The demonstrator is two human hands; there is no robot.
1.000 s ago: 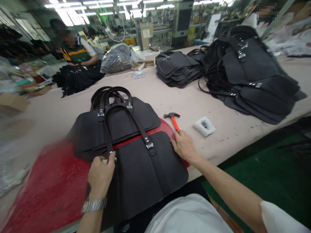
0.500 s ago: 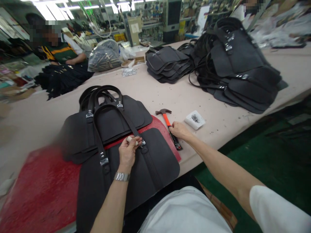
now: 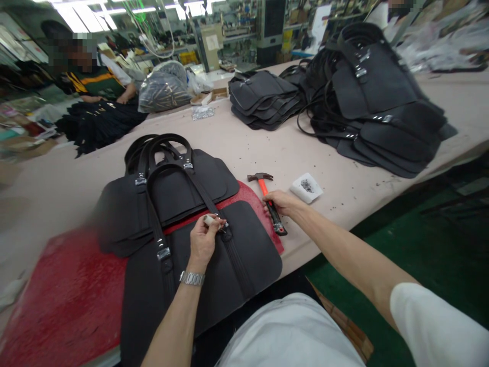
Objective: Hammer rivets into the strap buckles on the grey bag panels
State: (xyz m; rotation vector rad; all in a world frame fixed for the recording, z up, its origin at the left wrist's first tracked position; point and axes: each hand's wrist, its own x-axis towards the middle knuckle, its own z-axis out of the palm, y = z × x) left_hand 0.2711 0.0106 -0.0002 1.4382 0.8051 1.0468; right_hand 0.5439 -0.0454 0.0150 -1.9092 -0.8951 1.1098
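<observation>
As the left hand point(image 3: 204, 240) pinches something whitish point(image 3: 208, 219), the outstretched right hand point(image 3: 281, 201) clasps a hammer point(image 3: 263, 185).

Before you, the long table point(image 3: 267, 153) is pale pinkish. On your right, the floor point(image 3: 451, 265) is green. Farther back, you have bright windows point(image 3: 86, 16) and a tall dark unit point(image 3: 269, 28).

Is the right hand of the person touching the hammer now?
Touching. The head view shows it: the right hand grips the hammer around its handle, with the head and the handle's end showing beyond the hand.
</observation>
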